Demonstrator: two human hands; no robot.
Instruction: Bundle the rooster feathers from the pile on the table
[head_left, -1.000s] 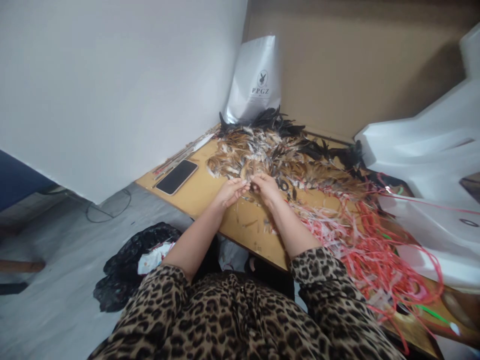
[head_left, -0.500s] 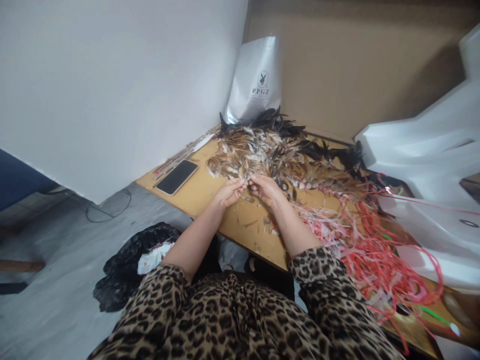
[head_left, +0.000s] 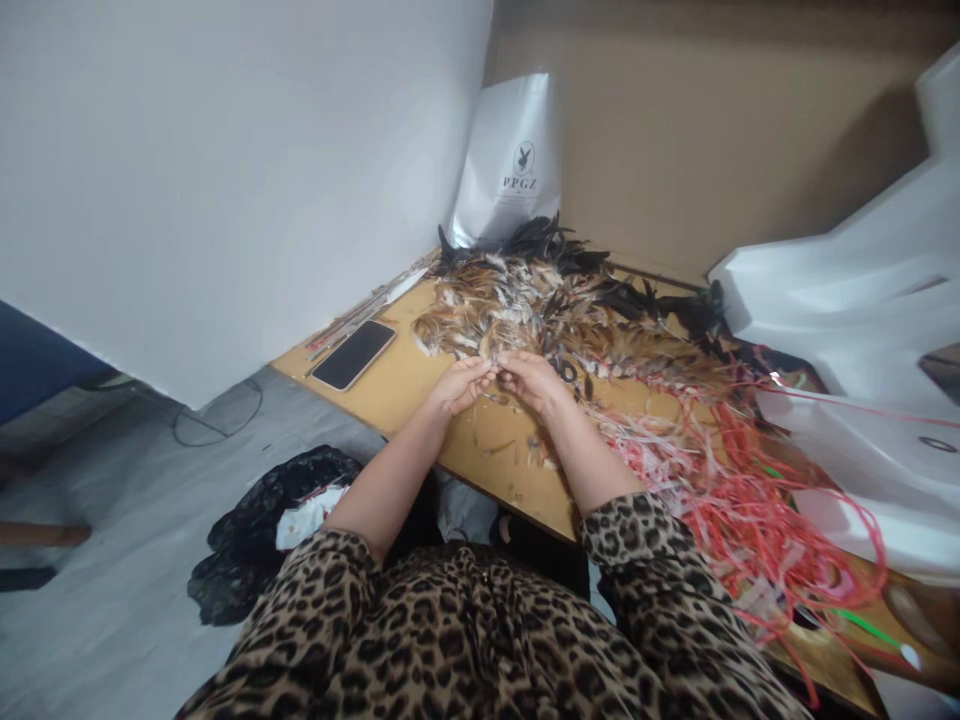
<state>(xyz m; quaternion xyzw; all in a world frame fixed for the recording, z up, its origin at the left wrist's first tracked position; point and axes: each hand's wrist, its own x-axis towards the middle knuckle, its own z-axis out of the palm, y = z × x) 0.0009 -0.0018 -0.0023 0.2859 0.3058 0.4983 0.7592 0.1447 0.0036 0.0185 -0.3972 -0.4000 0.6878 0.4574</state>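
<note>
My left hand (head_left: 466,383) and my right hand (head_left: 529,378) meet over the near part of the table, fingertips pinched together. Between them is a small pale bit that looks like a feather, mostly covered by the fingers. Just beyond my fingertips spreads a heap of brown, white and black feathers (head_left: 495,285). More brown feathers (head_left: 637,350) lie in a row to the right, bound along their near edge. Feather scraps (head_left: 536,450) are scattered on the wood between my forearms.
A phone (head_left: 355,355) lies on the table (head_left: 420,400) to the left. Tangled red and pink ribbon (head_left: 765,510) fills the right side. A silver bag (head_left: 510,150) stands at the back, beside white moulded plastic (head_left: 840,290). A black plastic bag (head_left: 247,530) sits on the floor.
My fingers have shifted very slightly, with the two pinches still together at the same spot. Everything else lies as before.
</note>
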